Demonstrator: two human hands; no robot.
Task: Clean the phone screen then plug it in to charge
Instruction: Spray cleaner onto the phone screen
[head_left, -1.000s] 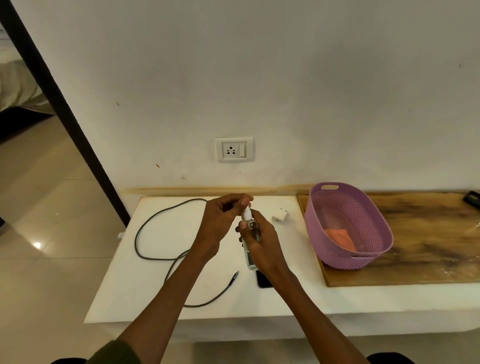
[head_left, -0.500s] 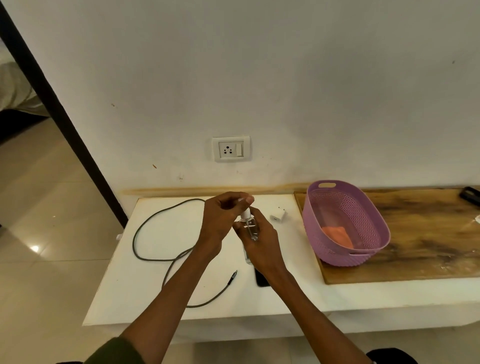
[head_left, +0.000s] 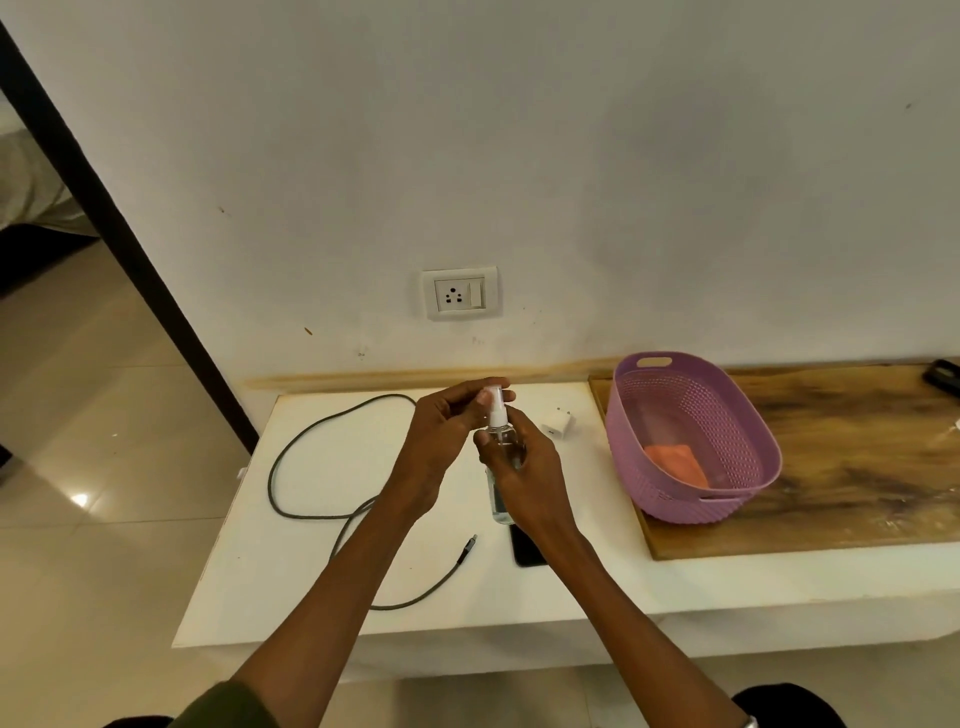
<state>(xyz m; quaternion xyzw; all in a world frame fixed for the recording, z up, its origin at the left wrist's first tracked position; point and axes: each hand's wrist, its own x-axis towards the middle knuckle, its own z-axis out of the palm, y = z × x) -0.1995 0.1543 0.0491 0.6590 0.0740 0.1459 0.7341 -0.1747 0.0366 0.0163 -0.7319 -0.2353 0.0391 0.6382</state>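
1. Right hand (head_left: 524, 478): fingers curled round the clear body of a spray bottle (head_left: 500, 441), held upright above the surface.
2. Left hand (head_left: 447, 431): fingertips pinch the bottle's white spray head at the top; thumb and fingers curled close.
3. Phone (head_left: 527, 545): lies flat on the white surface (head_left: 291, 587), dark face up, directly below the right wrist, which hides most of it. Neither hand touches it.
4. Cable (head_left: 311, 457): grey, looped on the surface to the left of the hands; its free plug end lies just beside the phone's left edge, apart from it.
5. Charger (head_left: 557, 421): small white block on the surface, just right of the hands, near the back edge. Not joined to the cable.
6. Socket (head_left: 460, 293): white wall plate above the surface, nothing plugged in.
7. Basket (head_left: 748, 431): purple, standing on a wooden board (head_left: 857, 467) to the right; an orange cloth (head_left: 675, 462) lies inside it.
8. A dark item at the board's far right edge; too cut off to identify.
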